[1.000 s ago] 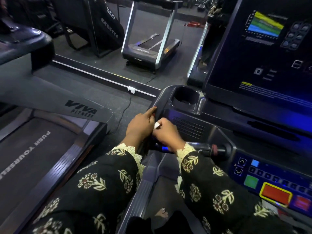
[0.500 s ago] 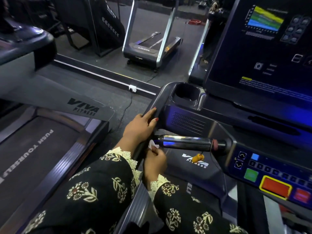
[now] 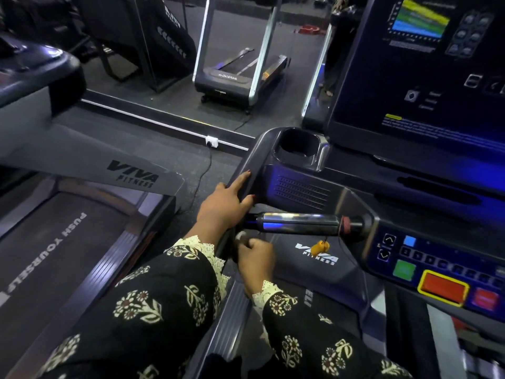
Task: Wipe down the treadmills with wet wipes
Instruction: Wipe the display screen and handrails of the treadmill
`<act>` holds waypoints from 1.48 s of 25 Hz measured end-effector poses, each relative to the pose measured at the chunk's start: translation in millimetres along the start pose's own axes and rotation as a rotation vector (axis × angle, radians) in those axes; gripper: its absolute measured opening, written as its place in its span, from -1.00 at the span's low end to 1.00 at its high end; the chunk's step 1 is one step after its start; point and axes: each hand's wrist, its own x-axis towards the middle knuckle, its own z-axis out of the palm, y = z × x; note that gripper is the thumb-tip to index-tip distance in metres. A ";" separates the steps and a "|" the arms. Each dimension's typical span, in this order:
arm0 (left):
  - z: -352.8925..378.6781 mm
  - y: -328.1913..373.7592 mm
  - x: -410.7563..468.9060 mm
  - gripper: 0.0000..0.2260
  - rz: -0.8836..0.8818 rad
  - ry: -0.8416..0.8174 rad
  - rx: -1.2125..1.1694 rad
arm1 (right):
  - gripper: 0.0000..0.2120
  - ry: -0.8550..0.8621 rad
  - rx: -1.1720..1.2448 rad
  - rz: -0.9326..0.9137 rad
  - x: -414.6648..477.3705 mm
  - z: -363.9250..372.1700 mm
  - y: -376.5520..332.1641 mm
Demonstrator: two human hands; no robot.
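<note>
I stand on a dark treadmill whose console [image 3: 300, 187] fills the right half of the view. My left hand [image 3: 225, 203] rests on the console's left side rail, fingers straight along the edge. Below it, my right hand [image 3: 255, 262] pinches a small white wet wipe [image 3: 241, 236] against the lower part of that rail, just under the left end of the chrome grip bar [image 3: 297, 224]. Only a bit of the wipe shows above my fingers.
A cup holder [image 3: 296, 147] sits at the console's top left, the big screen [image 3: 415, 64] behind it. Control buttons with a red stop key [image 3: 442, 289] lie right. A yellow safety clip [image 3: 319, 246] hangs from the bar. Another treadmill [image 3: 68, 242] stands left, a third [image 3: 240, 75] ahead.
My right hand has dropped from the rail's top to below the chrome bar, taking the wipe with it. My left hand has stayed on the rail. The view has tilted slightly.
</note>
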 end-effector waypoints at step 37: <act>20.8 50.4 24.7 -0.41 0.117 0.088 0.626 | -0.92 -0.760 -1.527 -0.717 161.9 -154.5 -99.9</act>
